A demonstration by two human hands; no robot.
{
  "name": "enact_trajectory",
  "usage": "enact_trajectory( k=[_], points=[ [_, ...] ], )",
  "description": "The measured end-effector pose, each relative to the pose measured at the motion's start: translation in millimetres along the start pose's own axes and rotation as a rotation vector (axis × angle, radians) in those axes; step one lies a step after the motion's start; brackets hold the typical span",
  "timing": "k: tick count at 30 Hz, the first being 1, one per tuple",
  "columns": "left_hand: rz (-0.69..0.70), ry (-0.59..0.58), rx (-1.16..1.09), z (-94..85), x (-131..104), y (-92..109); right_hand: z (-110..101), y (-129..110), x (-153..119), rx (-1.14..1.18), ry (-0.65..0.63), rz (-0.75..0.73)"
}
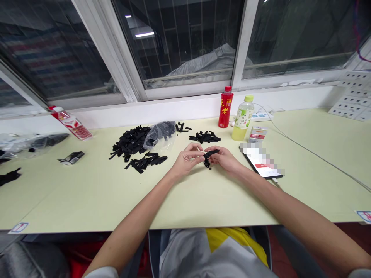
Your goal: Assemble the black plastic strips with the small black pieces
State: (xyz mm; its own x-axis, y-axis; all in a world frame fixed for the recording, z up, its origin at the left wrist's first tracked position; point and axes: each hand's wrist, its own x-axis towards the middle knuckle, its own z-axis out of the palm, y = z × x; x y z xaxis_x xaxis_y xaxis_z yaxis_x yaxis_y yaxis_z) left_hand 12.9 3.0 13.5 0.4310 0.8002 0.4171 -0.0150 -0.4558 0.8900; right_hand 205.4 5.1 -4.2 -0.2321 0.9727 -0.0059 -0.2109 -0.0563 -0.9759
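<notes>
Between my two hands, just above the table, is a short black fabric strip (212,153). The fingers of my left hand (187,160) are pinched at its left end. My right hand (226,159) grips it from the other side, thumb and fingers closed. Below the strip are small black round pieces (206,164), partly hidden by my fingers. A large pile of black strips (130,141) lies to the left, with a smaller pile (147,162) in front of it. Another small pile (205,136) sits just beyond my hands. A clear plastic bag (159,137) with dark contents leans on the large pile.
Behind my right hand stand a red bottle (225,108) and a yellow drink bottle (242,119), with a cigarette pack (257,134) nearby. A lit phone (262,162) lies right of my hand. A white cable (313,150) crosses the right side. Another bottle (72,123) leans at left.
</notes>
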Motion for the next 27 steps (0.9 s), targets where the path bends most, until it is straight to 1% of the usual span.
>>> enact_trajectory(
  k=[4,9,12,16,20,24,27],
  points=[
    [-0.079,-0.009,0.012,0.3,-1,0,-3,1,2,-0.041,-0.053,-0.028],
    [-0.159,0.043,0.09,2.4,-2,0,2,-9,-5,-0.022,-0.088,-0.068],
    [-0.204,0.072,0.105,3.4,-1,-1,3,-11,-6,-0.085,-0.102,-0.109],
    [-0.215,0.098,0.097,4.0,-2,-2,2,-8,-6,-0.126,-0.098,-0.138],
    [-0.214,0.088,0.111,4.8,-2,-1,1,-7,-5,-0.162,-0.068,-0.165],
    [-0.192,0.05,0.207,5.5,-2,3,1,-6,-5,-0.191,-0.041,-0.166],
    [-0.187,0.02,0.294,5.3,-3,4,1,-4,-5,-0.216,-0.06,-0.167]
  ],
)
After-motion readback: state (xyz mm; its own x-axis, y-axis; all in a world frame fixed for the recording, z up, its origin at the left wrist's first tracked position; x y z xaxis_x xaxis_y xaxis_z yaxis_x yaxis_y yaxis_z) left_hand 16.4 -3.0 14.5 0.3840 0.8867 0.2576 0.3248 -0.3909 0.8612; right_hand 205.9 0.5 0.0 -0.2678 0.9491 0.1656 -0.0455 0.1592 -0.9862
